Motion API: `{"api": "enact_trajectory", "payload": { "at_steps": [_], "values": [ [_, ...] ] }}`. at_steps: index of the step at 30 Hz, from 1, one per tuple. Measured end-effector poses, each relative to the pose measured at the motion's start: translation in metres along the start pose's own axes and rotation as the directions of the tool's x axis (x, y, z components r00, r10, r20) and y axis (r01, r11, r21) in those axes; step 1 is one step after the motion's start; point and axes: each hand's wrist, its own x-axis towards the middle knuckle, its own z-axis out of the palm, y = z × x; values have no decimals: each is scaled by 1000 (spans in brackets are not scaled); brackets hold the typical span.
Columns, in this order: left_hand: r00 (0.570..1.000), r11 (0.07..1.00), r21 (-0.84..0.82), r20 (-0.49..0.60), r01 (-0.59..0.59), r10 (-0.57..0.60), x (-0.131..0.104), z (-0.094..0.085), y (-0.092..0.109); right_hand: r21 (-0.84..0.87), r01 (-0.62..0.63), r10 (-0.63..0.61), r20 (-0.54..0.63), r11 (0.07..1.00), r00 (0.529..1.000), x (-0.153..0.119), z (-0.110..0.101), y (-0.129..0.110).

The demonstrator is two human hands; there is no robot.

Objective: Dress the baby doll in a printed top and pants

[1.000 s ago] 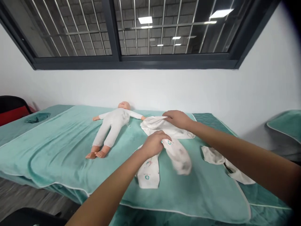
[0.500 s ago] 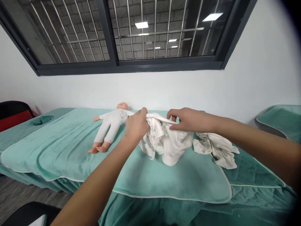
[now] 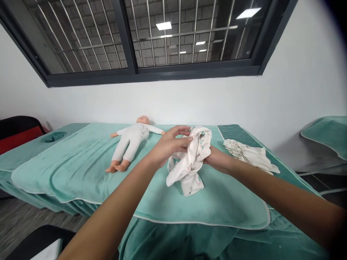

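A bunched white baby garment [image 3: 189, 159] with a small green and pink print hangs over the mint-green cover, between my two hands. My right hand [image 3: 218, 159] grips it from the right side, its fingers mostly hidden behind the folds. At the garment's left edge is my left hand [image 3: 173, 142], fingers apart and slightly curved, their tips touching the fabric. A baby doll [image 3: 132, 135] in a white suit lies on its back to the left, arms spread. Another whitish garment [image 3: 251, 155] lies crumpled to the right.
The mint-green cover [image 3: 81, 173] lies over a padded bed against the white wall [image 3: 162, 101]. A barred window [image 3: 151, 72] is above. At the far left stands a black and red chair [image 3: 21, 135]. Dark green fabric [image 3: 173, 238] drapes down the bed's front.
The garment was stretched sideways with its lighter side showing; now it is gathered, printed side out. My right hand has moved down behind it, and my left hand's fingers have opened.
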Motion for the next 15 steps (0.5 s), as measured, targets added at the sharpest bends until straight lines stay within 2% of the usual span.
{"api": "enact_trajectory", "payload": {
  "at_steps": [2, 4, 6, 8, 9, 12, 15],
  "values": [
    [994, 996, 21, -54, -91, 92, 0, -11, -5, 108, -10, 12, -14, 994, 1000, 3, -4, -1],
    [979, 978, 158, -128, -139, 159, 1, -19, -13, 204, -5, 9, -19, 979, 1000, 7, -6, -5],
    [981, 955, 260, -95, -141, 170, 1, -20, -26, 274, 22, -13, -35, 961, 999, 11, -5, -10],
    [989, 957, 259, -29, -130, 142, -1, -16, -40, 298, 49, -38, -43, 953, 998, 12, -1, -13],
    [991, 962, 245, -31, -120, 131, -3, -14, -47, 289, 52, -43, -39, 956, 998, 11, 3, -14],
    [977, 961, 267, -172, -79, 128, -13, -8, -68, 213, 12, -15, 11, 977, 1000, 5, 12, -13],
    [944, 935, 353, -300, -27, 140, -30, -17, -88, 134, -79, 62, 124, 988, 990, -4, 17, -7]
  ]
}}
